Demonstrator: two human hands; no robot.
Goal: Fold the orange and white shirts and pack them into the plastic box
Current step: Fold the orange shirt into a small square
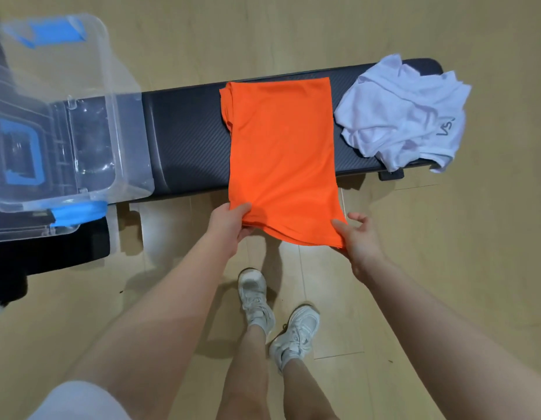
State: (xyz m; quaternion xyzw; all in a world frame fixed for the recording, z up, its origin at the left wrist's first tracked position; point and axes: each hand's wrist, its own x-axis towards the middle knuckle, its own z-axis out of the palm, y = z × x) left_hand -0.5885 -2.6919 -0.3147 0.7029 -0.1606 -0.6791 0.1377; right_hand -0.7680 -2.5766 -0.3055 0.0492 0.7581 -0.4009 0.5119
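Note:
The orange shirt (281, 153) lies folded into a long strip across the dark bench (184, 140), its near end hanging past the front edge. My left hand (232, 222) pinches the near left corner of that end. My right hand (358, 237) holds the near right corner, thumb on top and fingers spread. The white shirt (402, 113) sits crumpled on the bench's right end, apart from both hands. The clear plastic box (81, 122) with blue latches stands open on the bench's left end, and nothing shows inside it.
The box's lid (26, 231) with a blue clip lies below the box at the left. The wooden floor (445, 268) surrounds the bench. My legs and white sneakers (257, 298) stand close to the bench's front edge.

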